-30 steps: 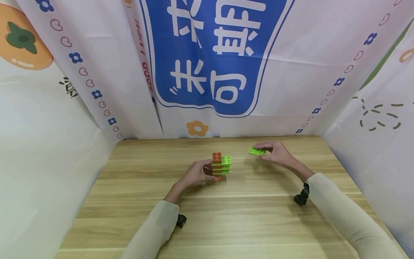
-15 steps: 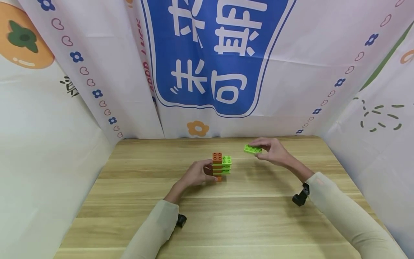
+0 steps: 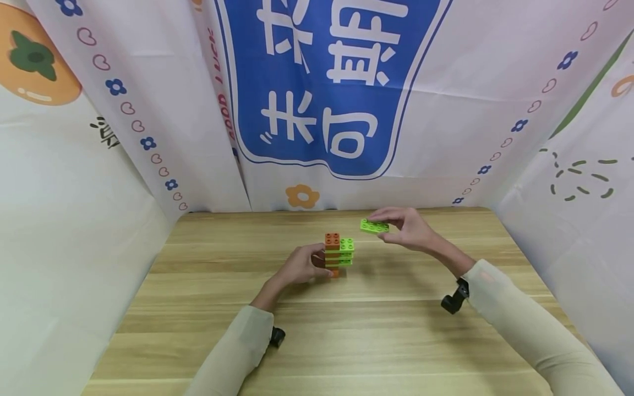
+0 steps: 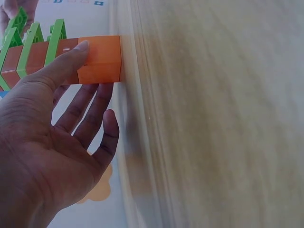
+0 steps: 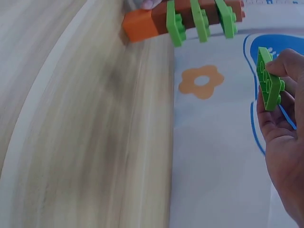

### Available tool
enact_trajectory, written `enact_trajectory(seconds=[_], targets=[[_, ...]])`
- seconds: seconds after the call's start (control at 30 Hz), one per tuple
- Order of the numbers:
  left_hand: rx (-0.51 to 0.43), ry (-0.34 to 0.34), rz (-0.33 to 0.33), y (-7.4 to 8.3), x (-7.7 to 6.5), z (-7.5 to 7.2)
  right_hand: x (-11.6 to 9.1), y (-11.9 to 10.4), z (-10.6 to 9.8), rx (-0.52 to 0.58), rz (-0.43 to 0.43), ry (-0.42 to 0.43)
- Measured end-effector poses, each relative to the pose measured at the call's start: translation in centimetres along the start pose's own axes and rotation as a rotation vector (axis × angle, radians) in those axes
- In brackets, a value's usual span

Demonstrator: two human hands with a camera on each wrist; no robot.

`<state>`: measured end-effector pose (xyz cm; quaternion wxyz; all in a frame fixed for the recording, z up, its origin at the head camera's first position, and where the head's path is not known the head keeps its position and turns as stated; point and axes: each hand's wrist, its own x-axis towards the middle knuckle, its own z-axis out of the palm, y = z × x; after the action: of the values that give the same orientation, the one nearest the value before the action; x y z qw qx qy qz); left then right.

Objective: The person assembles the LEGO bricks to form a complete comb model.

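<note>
A tower of orange-brown toy building bricks (image 3: 332, 242) stands upright on the wooden table, with flat green plates (image 3: 346, 245) layered between them and jutting out to the right. My left hand (image 3: 300, 266) grips it low from the left. In the left wrist view, the thumb lies on one side near the bright orange bottom brick (image 4: 100, 59), the fingers on the opposite side. Right of the tower, my right hand (image 3: 411, 231) pinches a flat green studded plate (image 3: 371, 226) between thumb and fingers, raised above the table. The right wrist view shows this plate (image 5: 268, 80) apart from the tower.
The wooden table (image 3: 307, 341) reaches back to a printed cloth wall (image 3: 436, 159), with more white cloth at both sides. A black wrist camera (image 3: 454, 297) sits below the right sleeve, another camera (image 3: 278, 336) by the left sleeve.
My right hand has moved left and slightly away from me with the green plate, closer to the tower. My left hand and the tower have stayed in place.
</note>
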<state>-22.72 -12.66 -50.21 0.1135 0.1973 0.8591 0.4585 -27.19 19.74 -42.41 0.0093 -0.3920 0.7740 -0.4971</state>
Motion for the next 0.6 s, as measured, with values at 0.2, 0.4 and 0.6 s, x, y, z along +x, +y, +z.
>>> enact_trajectory(seconds=[0.2,0.4,0.6], targets=[[-0.006,0.011,0.001,0.1,-0.1,0.0,0.9,-1.1,0.8,-0.044,-0.021,-0.01],[-0.019,0.012,0.006,0.1,-0.1,0.0,1.6,-2.3,1.7,-0.06,-0.014,-0.032],[-0.024,0.009,0.013,-0.1,-0.1,0.0,2.2,-2.5,2.6,-0.029,-0.046,-0.06]])
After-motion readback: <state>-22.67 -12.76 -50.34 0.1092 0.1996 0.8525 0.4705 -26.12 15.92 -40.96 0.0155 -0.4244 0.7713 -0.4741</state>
